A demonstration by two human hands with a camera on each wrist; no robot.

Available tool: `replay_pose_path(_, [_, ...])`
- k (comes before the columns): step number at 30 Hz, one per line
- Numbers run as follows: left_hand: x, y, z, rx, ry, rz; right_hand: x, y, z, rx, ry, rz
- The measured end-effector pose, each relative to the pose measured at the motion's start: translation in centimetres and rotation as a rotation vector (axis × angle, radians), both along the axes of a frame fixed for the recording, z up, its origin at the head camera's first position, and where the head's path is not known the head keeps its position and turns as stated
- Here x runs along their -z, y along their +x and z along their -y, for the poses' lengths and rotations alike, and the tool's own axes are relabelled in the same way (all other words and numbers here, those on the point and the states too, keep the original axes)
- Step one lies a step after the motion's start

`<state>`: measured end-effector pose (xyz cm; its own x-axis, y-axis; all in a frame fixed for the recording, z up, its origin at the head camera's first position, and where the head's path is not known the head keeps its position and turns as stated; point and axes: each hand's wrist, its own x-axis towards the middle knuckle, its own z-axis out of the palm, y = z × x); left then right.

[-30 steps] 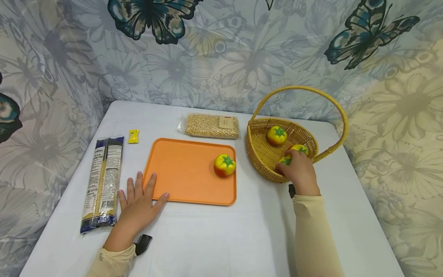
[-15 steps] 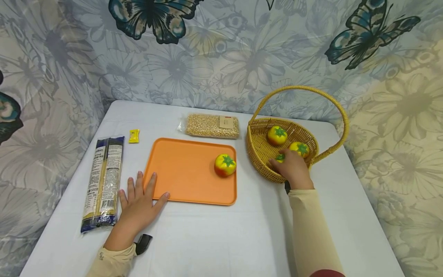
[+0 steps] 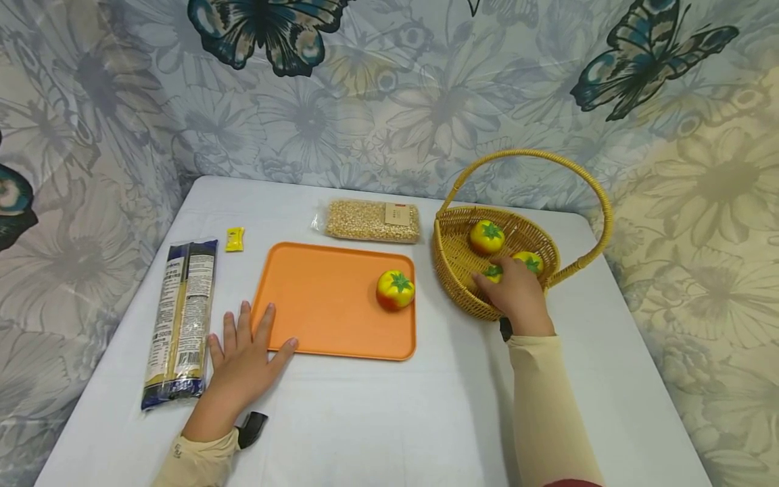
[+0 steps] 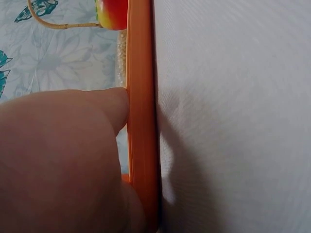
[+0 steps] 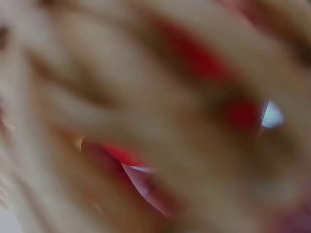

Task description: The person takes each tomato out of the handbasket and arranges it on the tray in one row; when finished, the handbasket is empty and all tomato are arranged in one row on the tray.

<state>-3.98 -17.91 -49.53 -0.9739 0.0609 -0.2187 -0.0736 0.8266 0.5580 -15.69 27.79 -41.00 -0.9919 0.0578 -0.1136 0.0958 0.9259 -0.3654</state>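
Observation:
In the head view my right hand (image 3: 516,292) reaches into the wicker basket (image 3: 453,284), thumb and fingers around a yellow-red tomato (image 3: 493,272) with a green leafy top. Most of that tomato is hidden by the hand. Two more tomatoes lie in the basket, one farther back (image 3: 487,237) and another (image 3: 531,261) partly behind the hand. My left hand (image 3: 243,365), fingers spread, rests on the near left corner of an orange tray (image 3: 328,304). Its thumb touches the tray's rim (image 4: 142,121) in the left wrist view. One tomato (image 3: 395,291) sits at the tray's right side.
Behind the tray lies a clear bag of grains (image 3: 372,221). A long noodle packet (image 3: 180,325) and a small yellow sachet (image 3: 234,239) lie at the left. The basket's tall handle (image 3: 599,196) arches up. Blurred wicker (image 5: 146,97) fills the right wrist view.
My right hand has shifted left inside the basket, and the tomato under it has moved slightly left too. The left hand and the tray have stayed in place.

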Motion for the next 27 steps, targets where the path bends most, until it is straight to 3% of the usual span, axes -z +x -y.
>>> replay_pose_path(6, [-0.1, 0.1, 0.0, -0.004, -0.002, -0.009, -1.7, 0.5, 1.4, -0.023, -0.041, -0.096])
replay_pose_path(12, [-0.3, 0.1, 0.0, 0.010, -0.011, 0.017, -2.8, -0.2, 3.8, -0.037, -0.141, -0.153])
replay_pose_path(17, [-0.2, 0.1, 0.0, 0.013, -0.011, 0.012, -2.7, -1.0, 6.3, -0.062, -0.216, -0.214])
replay_pose_path(27, [-0.3, 0.1, -0.1, 0.010, -0.010, 0.012, -1.5, -1.6, 12.5, -0.161, -0.390, -0.240])
